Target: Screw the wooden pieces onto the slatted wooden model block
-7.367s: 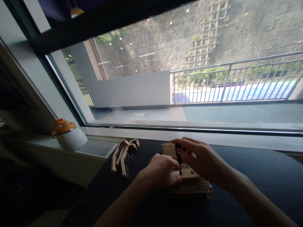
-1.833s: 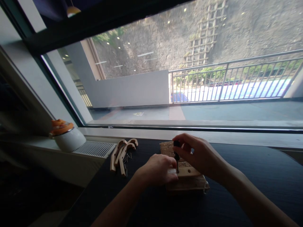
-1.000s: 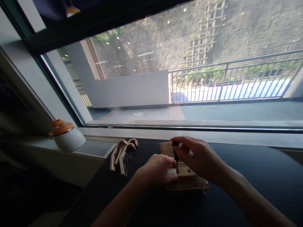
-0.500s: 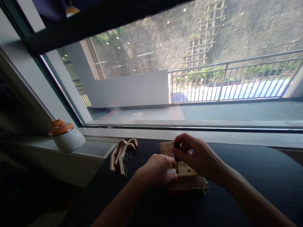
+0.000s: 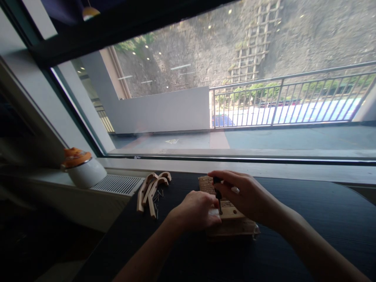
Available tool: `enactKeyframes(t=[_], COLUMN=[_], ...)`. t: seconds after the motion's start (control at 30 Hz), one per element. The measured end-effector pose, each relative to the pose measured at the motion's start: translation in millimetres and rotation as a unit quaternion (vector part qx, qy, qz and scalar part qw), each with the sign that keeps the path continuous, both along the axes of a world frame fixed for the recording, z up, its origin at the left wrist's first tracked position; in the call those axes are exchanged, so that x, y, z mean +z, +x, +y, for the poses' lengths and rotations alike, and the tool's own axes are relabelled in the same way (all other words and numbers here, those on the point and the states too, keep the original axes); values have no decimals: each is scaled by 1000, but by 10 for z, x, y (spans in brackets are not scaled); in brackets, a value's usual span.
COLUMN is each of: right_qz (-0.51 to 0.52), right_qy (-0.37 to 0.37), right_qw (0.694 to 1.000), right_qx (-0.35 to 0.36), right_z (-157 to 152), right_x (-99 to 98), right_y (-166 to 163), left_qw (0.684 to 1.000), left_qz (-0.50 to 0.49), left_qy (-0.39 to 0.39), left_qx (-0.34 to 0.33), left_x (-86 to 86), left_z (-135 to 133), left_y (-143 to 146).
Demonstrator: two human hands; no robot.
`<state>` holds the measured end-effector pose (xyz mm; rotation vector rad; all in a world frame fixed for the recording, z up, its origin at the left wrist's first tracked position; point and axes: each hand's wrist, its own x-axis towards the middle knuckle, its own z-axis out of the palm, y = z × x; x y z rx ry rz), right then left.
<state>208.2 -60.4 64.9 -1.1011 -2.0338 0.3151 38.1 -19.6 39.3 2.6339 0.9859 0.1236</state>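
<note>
My right hand (image 5: 248,194) is closed around the black handle of a screwdriver (image 5: 217,187), which stands nearly upright. Its tip meets the left part of a pale wooden piece (image 5: 230,212) where a hole or screw sits; a second dark hole shows to the right. My left hand (image 5: 197,209) pinches the left end of that wooden piece, with something whitish by the fingertips. Beneath the wood lies a brown, ridged block (image 5: 232,229), its right end partly in clear plastic. Both hands hide much of the block.
Left on the dark table (image 5: 305,219) lie several curved wooden hooks (image 5: 151,196) beside loose screws (image 5: 158,197). Farther left, a white container with an orange top (image 5: 85,170) stands on the ledge by a vent grille (image 5: 117,185). A window (image 5: 164,121) rises behind the table.
My right hand's fingers have shifted around the screwdriver handle, the index finger now reaching farther left over its top. The left hand and the wooden piece stay in place.
</note>
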Motion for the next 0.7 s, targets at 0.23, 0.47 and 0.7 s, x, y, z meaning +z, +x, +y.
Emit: enactKeyframes(t=[0.23,0.47,0.7], right_qz=[-6,-4,1], right_qy=[14,21,10], right_qw=[999,1000,999], right_qx=[-43,-4,-49], right_z=[25,-14,19], right_x=[5,29,25], right_y=[-19,-5,-10], left_qw=[1000,1000,1000], left_qz=[2,-10,3], left_qy=[10,14,17], left_qx=[0,-6,9], left_x=[-15,-27,-31], left_z=[9,17,13], left_y=[0,-1,0])
